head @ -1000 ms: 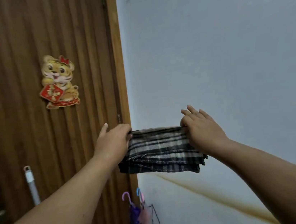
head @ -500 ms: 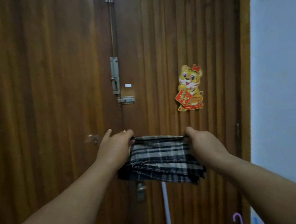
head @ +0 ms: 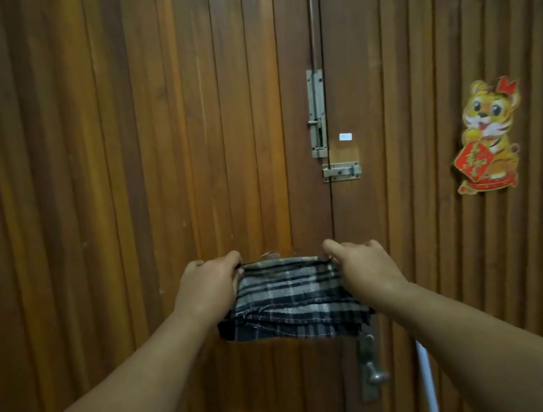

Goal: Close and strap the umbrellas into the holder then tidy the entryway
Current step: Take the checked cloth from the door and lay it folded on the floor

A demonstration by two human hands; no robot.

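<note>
Holding: left hand and right hand each grip folded plaid cloth ends | backdrop: wooden door.

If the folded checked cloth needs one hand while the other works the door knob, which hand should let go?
Probably the right hand: the door knob sits below it, on its side, while the left hand grips the cloth farther away.

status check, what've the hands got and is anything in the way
Left hand and right hand each grip an end of the folded plaid cloth. Cloth held up, facing the wooden door. Nothing between them.
</note>
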